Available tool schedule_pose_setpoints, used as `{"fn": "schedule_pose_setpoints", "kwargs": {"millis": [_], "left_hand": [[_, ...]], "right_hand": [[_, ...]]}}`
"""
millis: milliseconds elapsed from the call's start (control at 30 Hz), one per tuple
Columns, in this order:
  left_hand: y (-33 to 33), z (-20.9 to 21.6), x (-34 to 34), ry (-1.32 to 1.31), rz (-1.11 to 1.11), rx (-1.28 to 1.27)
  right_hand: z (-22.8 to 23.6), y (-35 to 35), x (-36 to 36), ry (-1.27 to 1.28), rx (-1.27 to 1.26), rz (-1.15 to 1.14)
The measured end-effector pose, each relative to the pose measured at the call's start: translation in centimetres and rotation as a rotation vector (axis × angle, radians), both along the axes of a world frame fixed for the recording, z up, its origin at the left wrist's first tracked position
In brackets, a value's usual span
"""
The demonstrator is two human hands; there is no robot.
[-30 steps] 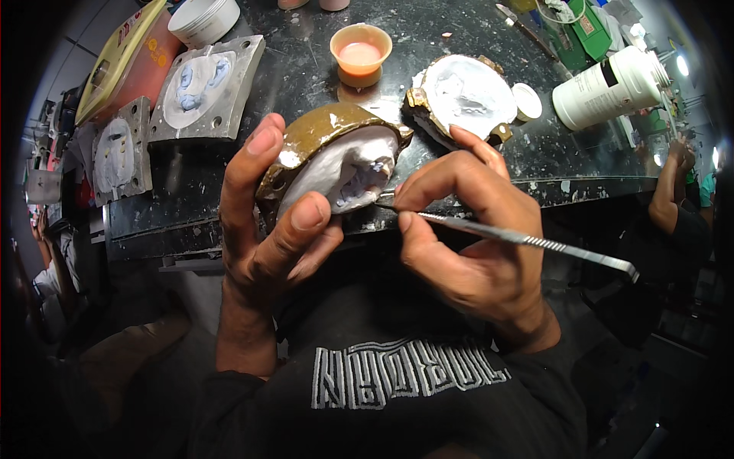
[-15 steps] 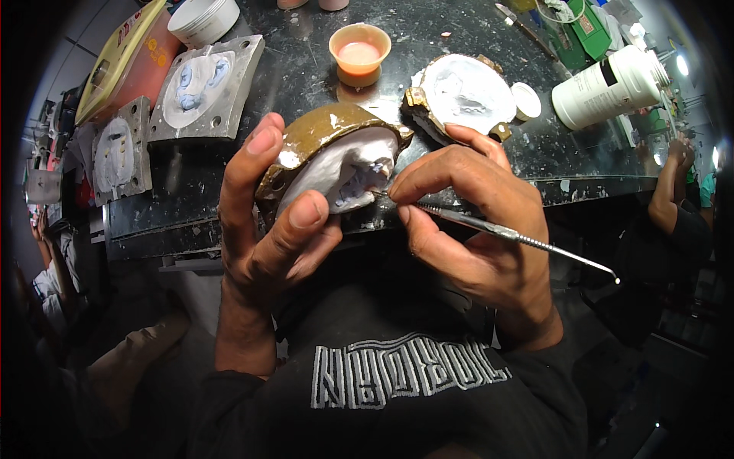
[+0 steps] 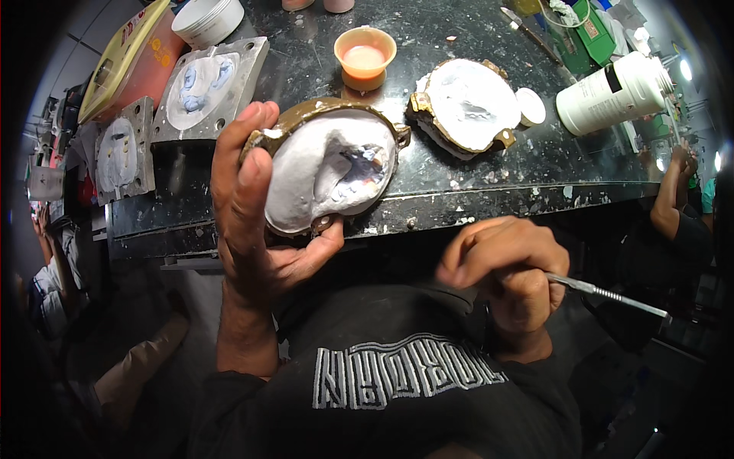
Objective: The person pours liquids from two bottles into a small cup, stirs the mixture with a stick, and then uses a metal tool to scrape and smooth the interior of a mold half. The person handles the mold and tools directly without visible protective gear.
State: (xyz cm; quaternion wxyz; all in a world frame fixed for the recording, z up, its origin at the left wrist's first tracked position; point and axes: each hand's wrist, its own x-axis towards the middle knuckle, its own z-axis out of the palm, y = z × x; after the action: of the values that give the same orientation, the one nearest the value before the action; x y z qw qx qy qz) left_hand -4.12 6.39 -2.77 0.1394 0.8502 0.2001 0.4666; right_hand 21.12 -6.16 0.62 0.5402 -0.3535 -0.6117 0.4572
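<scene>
A brass-coloured dental flask half (image 3: 317,111) filled with white plaster is tilted up in my left hand (image 3: 248,206), with the thumb and fingers spread around its left and lower edge. Its plaster has a hollow with a shiny, dark-looking surface on the right side. My right hand (image 3: 512,264) is apart from the flask, in front of the table edge, slightly blurred. A slim metal dental instrument (image 3: 612,294) with a ribbed handle is in its curled fingers, pointing out to the right. The instrument's other end is hidden by the hand.
On the black, plaster-specked table (image 3: 443,187) stand an orange cup (image 3: 365,61), the other plaster-filled flask half (image 3: 474,107), a white lid (image 3: 531,107) and a tilted white bottle (image 3: 608,96). Two grey metal flask halves (image 3: 243,76) lie at left. A knife (image 3: 531,34) lies far right.
My right hand has drawn back from the flask toward me and to the right, with the instrument. My left hand has tipped the flask so its plaster face shows more.
</scene>
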Motion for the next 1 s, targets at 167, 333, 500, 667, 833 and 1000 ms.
{"fn": "schedule_pose_setpoints", "kwargs": {"millis": [167,333,500,667,833,1000], "left_hand": [[-0.2,-0.1,0.3,-0.068,-0.010,-0.125],[-0.7,-0.1,0.9,-0.249,-0.098,-0.326],[-0.6,0.8,1.0,-0.190,-0.113,-0.426],[-1.6,1.2,1.3,-0.326,-0.094,-0.613],[-1.8,1.5,1.2,-0.301,-0.040,-0.641],[-1.5,1.3,1.0,-0.333,-0.016,-0.634]], "right_hand": [[-2.2,0.0,-2.9,0.194,0.049,-0.328],[-2.3,-0.5,-1.8,0.326,0.042,-0.313],[-0.6,1.1,-0.7,-0.070,0.304,-0.600],[-0.2,0.8,3.5,-0.242,0.404,-0.846],[1.4,2.2,7.2,-0.460,0.151,-0.912],[0.9,3.6,7.9,-1.242,0.016,-0.876]]}}
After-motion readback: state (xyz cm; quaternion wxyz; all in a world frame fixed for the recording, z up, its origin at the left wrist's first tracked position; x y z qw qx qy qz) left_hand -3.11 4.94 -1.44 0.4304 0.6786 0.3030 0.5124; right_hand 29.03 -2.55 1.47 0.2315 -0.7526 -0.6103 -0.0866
